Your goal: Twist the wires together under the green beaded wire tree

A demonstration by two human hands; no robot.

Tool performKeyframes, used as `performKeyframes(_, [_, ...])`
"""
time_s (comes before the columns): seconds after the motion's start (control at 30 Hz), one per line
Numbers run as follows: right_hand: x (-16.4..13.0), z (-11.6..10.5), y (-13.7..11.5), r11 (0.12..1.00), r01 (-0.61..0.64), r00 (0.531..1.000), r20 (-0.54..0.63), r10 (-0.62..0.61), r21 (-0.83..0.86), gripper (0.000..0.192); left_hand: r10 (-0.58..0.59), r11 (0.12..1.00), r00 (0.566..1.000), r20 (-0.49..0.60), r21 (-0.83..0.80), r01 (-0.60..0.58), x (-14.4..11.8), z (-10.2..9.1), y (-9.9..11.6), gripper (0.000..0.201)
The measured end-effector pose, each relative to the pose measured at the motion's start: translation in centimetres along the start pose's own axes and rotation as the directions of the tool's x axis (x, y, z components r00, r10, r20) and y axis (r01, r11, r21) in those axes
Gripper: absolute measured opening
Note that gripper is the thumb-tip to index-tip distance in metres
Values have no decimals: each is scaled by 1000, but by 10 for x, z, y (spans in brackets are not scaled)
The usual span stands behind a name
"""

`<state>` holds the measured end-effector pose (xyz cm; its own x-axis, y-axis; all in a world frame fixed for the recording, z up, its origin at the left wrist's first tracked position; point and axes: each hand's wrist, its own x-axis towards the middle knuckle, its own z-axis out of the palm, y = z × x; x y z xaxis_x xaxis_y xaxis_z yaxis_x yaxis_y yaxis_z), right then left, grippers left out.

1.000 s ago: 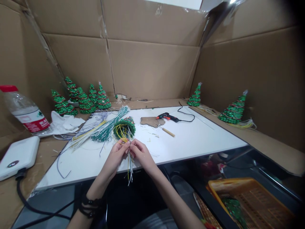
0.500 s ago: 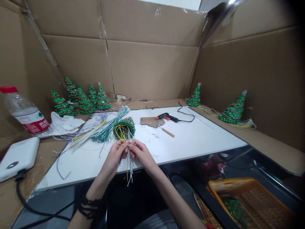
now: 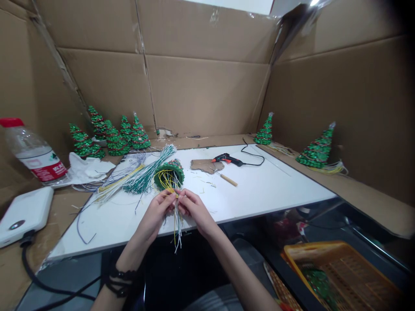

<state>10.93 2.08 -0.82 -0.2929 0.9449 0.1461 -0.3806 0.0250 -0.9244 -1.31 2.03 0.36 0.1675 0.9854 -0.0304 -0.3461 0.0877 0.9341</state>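
Note:
A green beaded cone tree lies on its side on the white board, its open base toward me with yellow, white and green wires spilling out. My left hand and my right hand meet over these wires near the board's front edge, both pinching strands between fingertips. The loose wire ends hang down past the edge, below my hands.
A bundle of loose wires lies left of the tree. Several finished trees stand at back left, two more at right. A glue gun, cardboard scrap, wooden stick, water bottle, white device and orange basket surround.
My hands have shifted very slightly on the wires, fingertips working the strands; the tree and everything else stay where they were.

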Motion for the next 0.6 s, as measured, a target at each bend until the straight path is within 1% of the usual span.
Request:
performKeyframes(0.23, [-1,1,-2,1000,-10,1000,17,10,-23,17,23,999,999,32,-23,-23,0,1,-1,25])
performKeyframes(0.43, [-2,1,-4,999,-4,999,36,6,-48,16,42,999,999,-7,14,-42,2,1,-5,26])
performKeyframes(0.6, [-1,0,-2,999,-7,999,33,9,-41,14,53,998,999,-10,27,-53,3,0,-8,23])
